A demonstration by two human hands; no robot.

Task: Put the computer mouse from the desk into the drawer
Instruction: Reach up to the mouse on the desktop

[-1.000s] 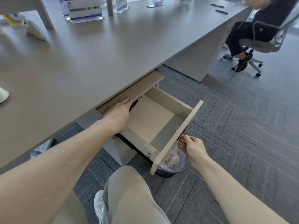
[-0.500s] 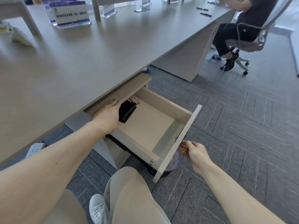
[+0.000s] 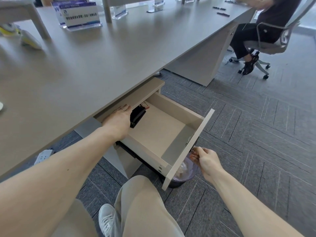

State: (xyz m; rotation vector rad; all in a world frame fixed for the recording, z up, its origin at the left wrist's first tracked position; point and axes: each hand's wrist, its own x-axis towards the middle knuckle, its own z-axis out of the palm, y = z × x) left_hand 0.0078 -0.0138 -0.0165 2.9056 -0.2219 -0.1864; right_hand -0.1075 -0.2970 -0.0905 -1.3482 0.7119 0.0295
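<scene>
The beige drawer (image 3: 179, 166) under the grey desk (image 3: 102, 65) is pulled far out, and most of its floor is bare. My left hand (image 3: 118, 120) lies flat, palm down, at the drawer's back left corner, fingers stretched under the desk edge and holding nothing I can see. A black boxy object (image 3: 137, 115) lies right beside it, with a small red-and-white box (image 3: 145, 105) behind. My right hand (image 3: 205, 159) pinches a small metal key at the drawer front. A white rounded sliver (image 3: 0, 106) at the desk's left edge may be the mouse.
A bin with a plastic liner (image 3: 183, 175) stands under the drawer front. My knee (image 3: 142, 202) is just before the drawer. A power strip (image 3: 43, 155) lies on the carpet. Acrylic signs (image 3: 80, 16) stand at the desk's back. A seated person (image 3: 266, 28) is far right.
The drawer has slid further out, pulled by my right hand. The black object and the red box have come into sight from under the desk. My left hand stayed in place.
</scene>
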